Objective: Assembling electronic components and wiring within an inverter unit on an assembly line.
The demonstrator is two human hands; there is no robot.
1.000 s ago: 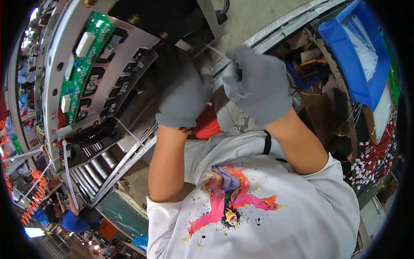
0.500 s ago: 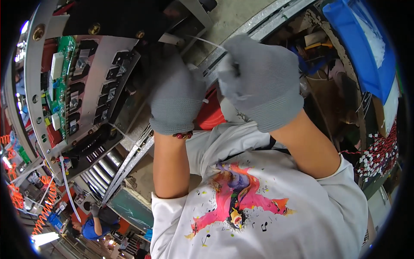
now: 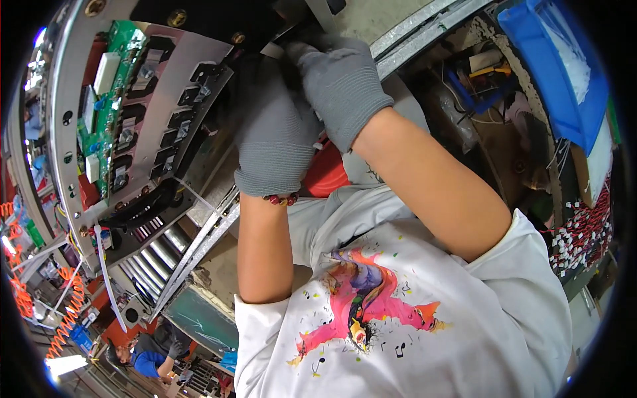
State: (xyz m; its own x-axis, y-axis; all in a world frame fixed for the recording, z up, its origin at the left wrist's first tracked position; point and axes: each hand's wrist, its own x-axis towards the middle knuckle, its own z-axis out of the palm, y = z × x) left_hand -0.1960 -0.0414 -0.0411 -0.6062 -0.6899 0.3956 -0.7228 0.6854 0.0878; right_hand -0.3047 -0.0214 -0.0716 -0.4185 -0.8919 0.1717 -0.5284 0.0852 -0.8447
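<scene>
Both hands wear grey knitted gloves and reach into the dark lower part of a metal-framed machine chassis [image 3: 60, 126]. My left hand [image 3: 277, 136] is against the black area beneath the chassis; its fingers are lost in shadow and blur. Just right of it, my right hand [image 3: 348, 86] bends inward with its blurred fingertips close to the same spot, so what they hold cannot be made out. Left of the hands, the chassis carries a green circuit board [image 3: 118, 106] and a row of black components on a pale plate. A white cable tie [image 3: 108, 282] hangs from its lower corner.
Metal rollers [image 3: 156, 265] run below the chassis beside a metal rail [image 3: 199, 249]. At right are a blue plastic bag [image 3: 557, 79] and a bundle of red wires with white connectors [image 3: 580, 232]. A co-worker in blue [image 3: 147, 358] is at lower left.
My right hand, which was drawn back to the right as a fist on a thin white strip, has moved up and left beside my left hand. The chassis sits slightly farther right in view.
</scene>
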